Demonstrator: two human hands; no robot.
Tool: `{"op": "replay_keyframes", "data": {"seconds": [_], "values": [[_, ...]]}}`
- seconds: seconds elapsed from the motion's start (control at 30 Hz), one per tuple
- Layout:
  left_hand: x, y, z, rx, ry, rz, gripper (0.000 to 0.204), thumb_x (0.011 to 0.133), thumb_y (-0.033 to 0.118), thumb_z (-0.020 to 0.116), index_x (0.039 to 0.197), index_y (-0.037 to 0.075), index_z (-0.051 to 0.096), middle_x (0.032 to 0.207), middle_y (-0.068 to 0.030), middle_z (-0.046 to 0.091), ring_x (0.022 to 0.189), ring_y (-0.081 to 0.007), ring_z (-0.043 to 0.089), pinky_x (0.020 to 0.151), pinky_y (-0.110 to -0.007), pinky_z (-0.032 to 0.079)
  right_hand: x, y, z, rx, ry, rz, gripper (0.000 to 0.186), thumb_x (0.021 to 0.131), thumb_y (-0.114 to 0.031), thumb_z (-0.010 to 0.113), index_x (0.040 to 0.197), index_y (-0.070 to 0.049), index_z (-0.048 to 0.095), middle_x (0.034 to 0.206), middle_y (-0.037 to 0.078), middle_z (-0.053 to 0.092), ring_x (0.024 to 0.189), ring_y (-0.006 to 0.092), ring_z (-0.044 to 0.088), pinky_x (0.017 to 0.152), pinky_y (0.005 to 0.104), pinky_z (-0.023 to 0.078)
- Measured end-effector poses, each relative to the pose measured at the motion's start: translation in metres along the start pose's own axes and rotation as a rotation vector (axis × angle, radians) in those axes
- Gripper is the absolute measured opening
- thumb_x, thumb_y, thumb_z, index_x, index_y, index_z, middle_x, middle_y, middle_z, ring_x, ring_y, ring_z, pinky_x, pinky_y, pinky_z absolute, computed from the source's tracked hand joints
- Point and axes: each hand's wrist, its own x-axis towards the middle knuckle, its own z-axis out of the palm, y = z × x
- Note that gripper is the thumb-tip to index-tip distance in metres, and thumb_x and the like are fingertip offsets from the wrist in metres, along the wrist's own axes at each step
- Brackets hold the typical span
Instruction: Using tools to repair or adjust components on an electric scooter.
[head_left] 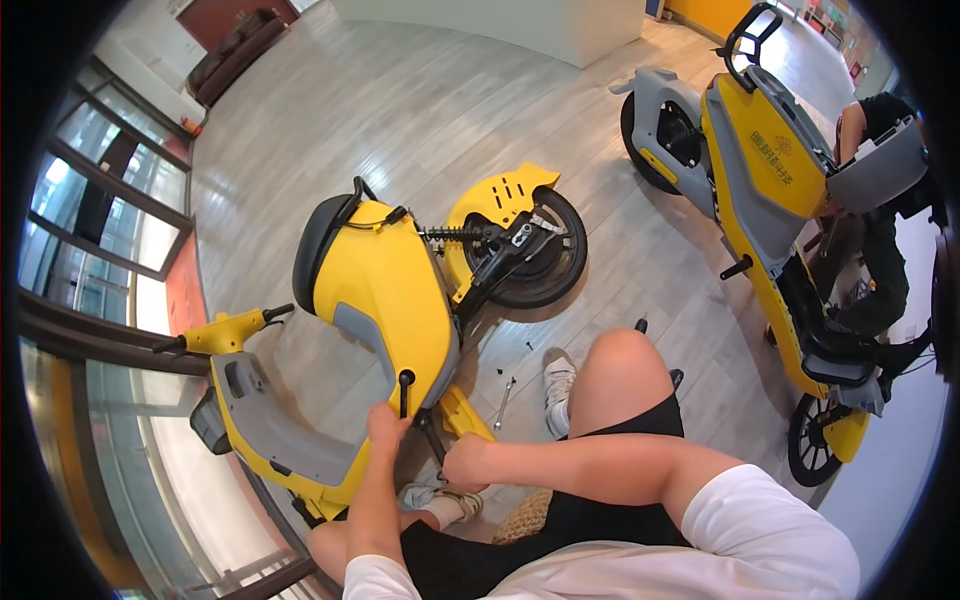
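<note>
Down low, both hands grip the yellow scooter [385,290]: left hand [387,428] clasps its black footpeg [404,392], right hand [466,462] fisted beneath.

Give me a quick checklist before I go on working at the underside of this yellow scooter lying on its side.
1. Left hand on the yellow scooter body by the black footpeg: ok.
2. Right hand closed low at the frame; what it grips: cannot tell.
3. Wrench lying on the floor within reach: ok.
4. Loose screws scattered on the floor near the shoe: not ok.
5. Rear wheel resting flat: ok.
</note>
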Motion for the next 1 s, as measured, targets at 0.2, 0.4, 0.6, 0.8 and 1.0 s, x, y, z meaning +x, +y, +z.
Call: {"op": "replay_keyframes", "data": {"seconds": [0.2, 0.4, 0.6, 0.8, 1.0], "values": [[0.016, -0.002, -0.011, 0.067, -0.076, 0.003, 0.041, 0.059, 0.030, 0.082, 0.080, -0.003, 0.068, 0.082, -0.0222, 0.067, 0.079, -0.0380, 0.066, 0.072, -0.044, 0.053, 0.005, -0.002, -0.002, -0.003, 0.005, -0.009, 0.024, 0.068, -0.015, 0.071, 0.090, -0.007, 0.073, 0.092, 0.010, 0.072, 0.088, 0.0284, 0.069, 0.069, 0.0417, 0.053], [0.033, -0.011, -0.023, 0.074, -0.200, 0.044, 0.037, 0.058, 0.030, 0.082, 0.076, 0.000, 0.070, 0.077, -0.0211, 0.067, 0.077, -0.0363, 0.066, 0.070, -0.043, 0.053, 0.007, -0.002, 0.000, -0.003, -0.036, 0.022, 0.022, 0.071, -0.016, 0.069, 0.092, -0.009, 0.073, 0.094, 0.009, 0.071, 0.088, 0.0277, 0.069, 0.071, 0.0418, 0.052], [0.046, -0.036, -0.014, 0.128, -0.178, 0.174, 0.034, 0.058, 0.031, 0.081, 0.071, 0.001, 0.070, 0.069, -0.0202, 0.065, 0.069, -0.0363, 0.065, 0.067, -0.044, 0.052, 0.011, -0.012, 0.009, -0.042, 0.019, 0.025, 0.026, 0.074, -0.017, 0.068, 0.098, -0.011, 0.070, 0.091, 0.008, 0.071, 0.088, 0.0270, 0.069, 0.070, 0.0412, 0.051], [0.044, -0.035, -0.018, 0.171, -0.209, 0.239, 0.031, 0.061, 0.025, 0.078, 0.075, -0.001, 0.070, 0.078, -0.0230, 0.065, 0.077, -0.0378, 0.065, 0.071, -0.045, 0.053, 0.015, -0.022, 0.014, -0.015, -0.043, 0.048, 0.029, 0.076, -0.017, 0.068, 0.103, -0.005, 0.071, 0.106, 0.011, 0.069, 0.096, 0.0279, 0.067, 0.072, 0.0440, 0.053], [0.017, -0.022, -0.021, 0.166, -0.156, 0.211, 0.023, 0.068, 0.018, 0.073, 0.081, -0.001, 0.069, 0.084, -0.0229, 0.066, 0.083, -0.0387, 0.064, 0.075, -0.046, 0.052, 0.023, -0.026, 0.037, -0.100, 0.050, 0.059, 0.020, 0.077, -0.020, 0.065, 0.095, -0.012, 0.070, 0.087, 0.007, 0.071, 0.085, 0.0270, 0.069, 0.067, 0.0407, 0.052]]}}
